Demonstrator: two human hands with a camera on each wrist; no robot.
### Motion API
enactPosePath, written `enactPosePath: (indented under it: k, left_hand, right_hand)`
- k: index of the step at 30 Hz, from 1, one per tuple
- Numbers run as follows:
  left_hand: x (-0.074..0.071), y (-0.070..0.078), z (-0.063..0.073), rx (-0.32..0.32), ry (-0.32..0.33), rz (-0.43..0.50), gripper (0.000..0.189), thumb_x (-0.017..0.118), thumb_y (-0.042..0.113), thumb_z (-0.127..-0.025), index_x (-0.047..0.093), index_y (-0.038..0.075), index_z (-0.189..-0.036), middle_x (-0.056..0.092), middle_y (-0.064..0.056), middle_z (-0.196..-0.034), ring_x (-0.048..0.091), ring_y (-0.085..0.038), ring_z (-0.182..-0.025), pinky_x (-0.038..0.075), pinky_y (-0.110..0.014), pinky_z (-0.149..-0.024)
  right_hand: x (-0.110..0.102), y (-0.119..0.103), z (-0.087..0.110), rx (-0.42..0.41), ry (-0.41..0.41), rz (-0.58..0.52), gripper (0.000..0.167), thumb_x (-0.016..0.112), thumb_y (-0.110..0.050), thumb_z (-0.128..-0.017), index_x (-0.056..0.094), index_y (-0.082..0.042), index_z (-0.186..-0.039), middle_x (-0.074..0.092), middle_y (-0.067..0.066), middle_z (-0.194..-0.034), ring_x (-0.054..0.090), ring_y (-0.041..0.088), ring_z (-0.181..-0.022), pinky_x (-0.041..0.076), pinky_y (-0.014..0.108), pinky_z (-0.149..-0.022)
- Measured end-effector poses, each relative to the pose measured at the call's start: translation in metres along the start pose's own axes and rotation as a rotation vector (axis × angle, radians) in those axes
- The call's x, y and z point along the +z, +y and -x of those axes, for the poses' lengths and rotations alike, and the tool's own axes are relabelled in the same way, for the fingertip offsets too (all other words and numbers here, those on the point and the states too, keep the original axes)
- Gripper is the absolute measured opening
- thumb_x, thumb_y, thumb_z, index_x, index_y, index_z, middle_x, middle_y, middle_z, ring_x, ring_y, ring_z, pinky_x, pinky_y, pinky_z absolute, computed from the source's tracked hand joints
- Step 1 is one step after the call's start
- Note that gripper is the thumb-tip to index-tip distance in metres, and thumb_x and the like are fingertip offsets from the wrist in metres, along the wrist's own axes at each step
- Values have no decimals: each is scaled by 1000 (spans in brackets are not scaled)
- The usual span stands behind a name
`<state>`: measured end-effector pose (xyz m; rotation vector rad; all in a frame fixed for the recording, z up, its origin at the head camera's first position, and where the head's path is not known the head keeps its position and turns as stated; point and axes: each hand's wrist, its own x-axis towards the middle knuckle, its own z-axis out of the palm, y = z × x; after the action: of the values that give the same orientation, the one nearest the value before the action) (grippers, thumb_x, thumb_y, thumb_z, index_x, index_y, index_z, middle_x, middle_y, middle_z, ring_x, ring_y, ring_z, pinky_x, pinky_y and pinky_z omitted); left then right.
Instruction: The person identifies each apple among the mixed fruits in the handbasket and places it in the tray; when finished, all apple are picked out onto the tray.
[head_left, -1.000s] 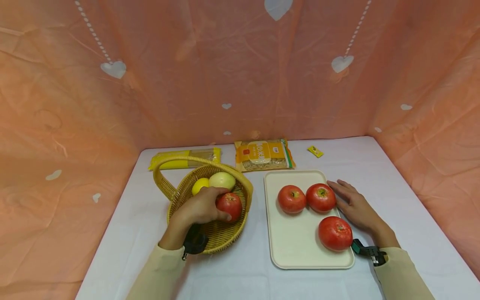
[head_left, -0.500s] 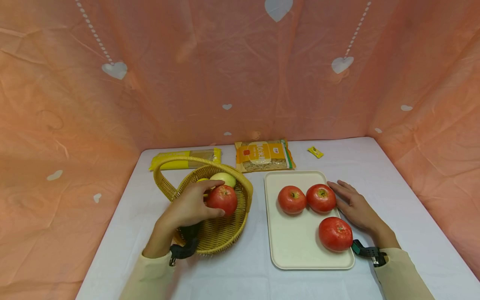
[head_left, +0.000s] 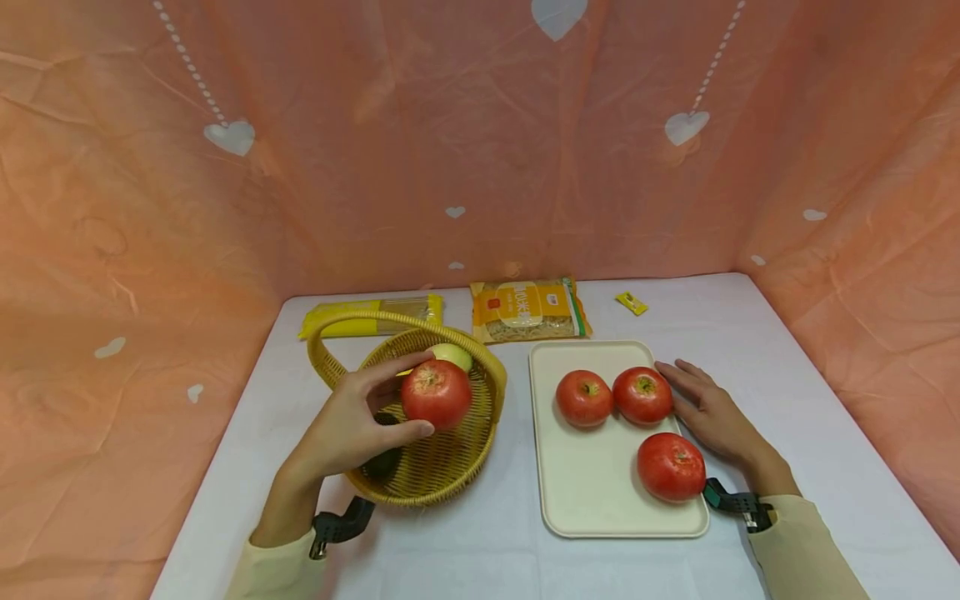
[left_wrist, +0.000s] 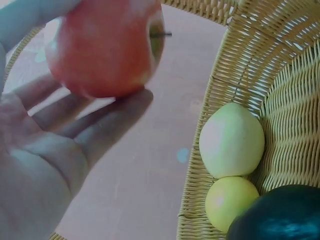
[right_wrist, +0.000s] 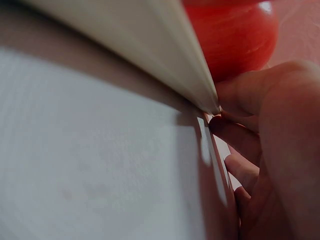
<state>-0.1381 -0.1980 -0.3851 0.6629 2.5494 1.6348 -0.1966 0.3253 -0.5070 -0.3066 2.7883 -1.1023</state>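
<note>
My left hand (head_left: 348, 429) holds a red apple (head_left: 437, 394) above the wicker basket (head_left: 480, 450), thumb and fingers spread around its sides. In the left wrist view the stem of the apple (left_wrist: 107, 50) shows. A pale green round fruit (left_wrist: 232, 141), a smaller yellow one (left_wrist: 230, 202) and a glossy dark oval one (left_wrist: 282, 217) lie in the basket. My right hand (head_left: 712, 417) rests at the right edge of the cream tray (head_left: 585, 500), fingers loosely extended. In the right wrist view its thumb lies against the tray rim (right_wrist: 205, 100), beside a red fruit (right_wrist: 232, 40).
Three red fruits sit on the tray: one left (head_left: 583, 399), one near my right fingertips (head_left: 642, 396), one front right (head_left: 671, 468). Behind are a yellow noodle packet (head_left: 408, 310), an orange-labelled packet (head_left: 525, 308) and a small yellow wrapper (head_left: 631, 302). The basket handle (head_left: 405, 320) arches upward.
My left hand has lifted the apple from inside the basket and drawn it up and to the left. The right hand and tray have stayed put.
</note>
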Motion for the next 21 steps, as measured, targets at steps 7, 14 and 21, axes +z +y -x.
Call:
enactPosePath:
  k: [7, 14, 21]
  left_hand:
    - [7, 5, 6, 140, -78, 123, 78, 94, 0, -82, 63, 10, -153, 68, -13, -148, 73, -20, -124, 62, -31, -105]
    - [29, 11, 2, 178, -200, 177, 79, 96, 3, -81, 64, 10, -152, 72, -10, -143, 74, -22, -123, 64, -39, -103]
    - [59, 16, -8, 170, -277, 132, 79, 97, 13, -82, 64, 16, -154, 69, -2, -149, 69, -18, -133, 62, -37, -107]
  right_hand:
    - [0, -1, 0, 19, -6, -8, 62, 61, -30, -112, 42, -17, -170, 25, 29, -177, 19, 58, -162, 28, 91, -113]
    - [1, -1, -1, 17, -3, -9, 62, 61, -29, -112, 43, -17, -170, 25, 29, -177, 19, 58, -162, 27, 91, -113]
    - [0, 0, 0, 25, -2, -3, 62, 61, -31, -112, 42, -17, -170, 25, 29, -177, 19, 58, -163, 26, 91, -114]
